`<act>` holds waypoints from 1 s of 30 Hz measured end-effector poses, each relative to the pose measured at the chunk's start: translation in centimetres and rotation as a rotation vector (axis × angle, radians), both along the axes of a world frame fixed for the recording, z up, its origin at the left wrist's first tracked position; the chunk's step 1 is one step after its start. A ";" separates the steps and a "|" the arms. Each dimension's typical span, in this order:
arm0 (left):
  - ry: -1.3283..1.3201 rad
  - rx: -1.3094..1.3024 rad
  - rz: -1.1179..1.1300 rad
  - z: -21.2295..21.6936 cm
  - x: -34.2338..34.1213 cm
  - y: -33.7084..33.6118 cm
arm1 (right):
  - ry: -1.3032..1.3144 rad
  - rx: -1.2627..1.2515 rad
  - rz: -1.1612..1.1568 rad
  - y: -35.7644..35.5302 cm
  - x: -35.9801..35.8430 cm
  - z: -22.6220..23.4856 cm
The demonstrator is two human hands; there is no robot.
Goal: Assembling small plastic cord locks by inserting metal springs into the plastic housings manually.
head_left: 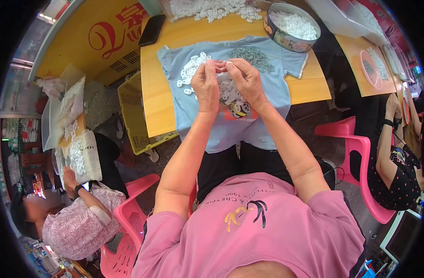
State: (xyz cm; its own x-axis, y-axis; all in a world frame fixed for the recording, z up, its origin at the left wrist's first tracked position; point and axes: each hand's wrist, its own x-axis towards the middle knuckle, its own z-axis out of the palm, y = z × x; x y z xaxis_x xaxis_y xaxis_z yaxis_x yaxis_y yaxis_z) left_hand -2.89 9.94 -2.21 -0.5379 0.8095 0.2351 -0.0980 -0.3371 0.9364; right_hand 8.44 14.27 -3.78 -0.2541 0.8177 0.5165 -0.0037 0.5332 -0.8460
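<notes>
I hold my left hand (205, 86) and my right hand (247, 82) raised side by side, fingertips meeting between them, and the grip of both is pinched together on one small white plastic ring piece (222, 64) that sits right at the tips; it is too small for me to tell its exact shape. Directly under my grip lies a light blue cotton T-shirt (267, 99) spread flat over the yellow wooden tabletop (156, 99), its hem hanging off the near edge toward my lap. Just to the left of my left hand, on the shirt, rests a loose heap of small white plastic rings (189, 74), some of them also showing between and below my wrists. Just beyond my right hand, on the shirt, lies a grey-green pile of tiny metal springs (253, 57). Farther out and to the right of my grip stands a round metal tin filled with white pieces (293, 26), touching the shirt's sleeve. Well beyond my grip, at the far edge, spreads a larger scatter of white plastic parts (212, 9), and to the far left of it lies a black phone (152, 29). Below and left of the tabletop stands a yellow plastic crate (135, 118) on the floor.
</notes>
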 end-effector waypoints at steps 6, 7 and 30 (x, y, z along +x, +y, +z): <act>0.099 -0.046 -0.003 0.2 0.3 -0.5 | -0.099 -0.072 0.094 0.5 1.4 0.4; 0.160 -0.114 -0.007 0.4 0.5 -0.6 | -0.133 -0.031 0.086 0.5 1.5 0.4; -0.216 0.093 -0.189 1.6 0.0 -0.3 | 0.077 -0.252 0.358 0.5 2.3 2.1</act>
